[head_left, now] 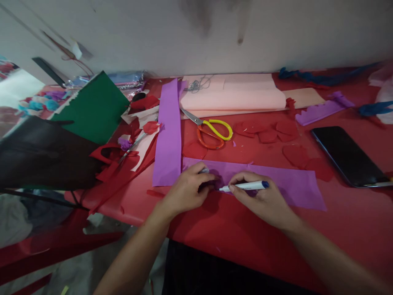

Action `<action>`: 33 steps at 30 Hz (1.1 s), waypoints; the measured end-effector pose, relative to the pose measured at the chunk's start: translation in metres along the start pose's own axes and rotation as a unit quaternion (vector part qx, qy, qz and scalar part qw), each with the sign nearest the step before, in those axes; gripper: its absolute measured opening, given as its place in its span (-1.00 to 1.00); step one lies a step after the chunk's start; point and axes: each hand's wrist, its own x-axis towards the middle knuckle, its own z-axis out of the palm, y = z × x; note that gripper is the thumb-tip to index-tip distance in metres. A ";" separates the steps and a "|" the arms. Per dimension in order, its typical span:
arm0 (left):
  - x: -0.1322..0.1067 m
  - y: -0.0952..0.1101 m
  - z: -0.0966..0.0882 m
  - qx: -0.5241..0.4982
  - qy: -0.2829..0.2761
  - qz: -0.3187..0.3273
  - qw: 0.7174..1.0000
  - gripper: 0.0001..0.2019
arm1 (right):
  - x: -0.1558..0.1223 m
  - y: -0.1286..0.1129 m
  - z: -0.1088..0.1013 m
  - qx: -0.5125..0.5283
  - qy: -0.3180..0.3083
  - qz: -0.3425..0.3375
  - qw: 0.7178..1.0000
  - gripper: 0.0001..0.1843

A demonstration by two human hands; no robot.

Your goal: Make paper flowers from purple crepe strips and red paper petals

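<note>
Reaches with both bare forearms over the table (245,237). Slants the left forearm (132,254) across the near edge, up and away to the right, almost in line with the left wrist (167,207). Holds the left hand (188,188) low, nearer the near edge than the far one, with the back turned up, knuckles bent and fingertips curled toward the right hand (262,200). Slants the right forearm (331,254) up and leftward, above the near side of the table, with the right wrist (291,223) nearly straight. Bends right thumb and forefinger into a writing pinch, with the other fingers folded beneath. Holds the two sets of fingertips near each other, slightly apart.
</note>
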 end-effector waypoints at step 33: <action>-0.001 0.002 -0.002 0.004 -0.017 -0.003 1.000 -0.64 | 0.003 0.005 0.003 0.012 0.001 0.003 1.000 -0.93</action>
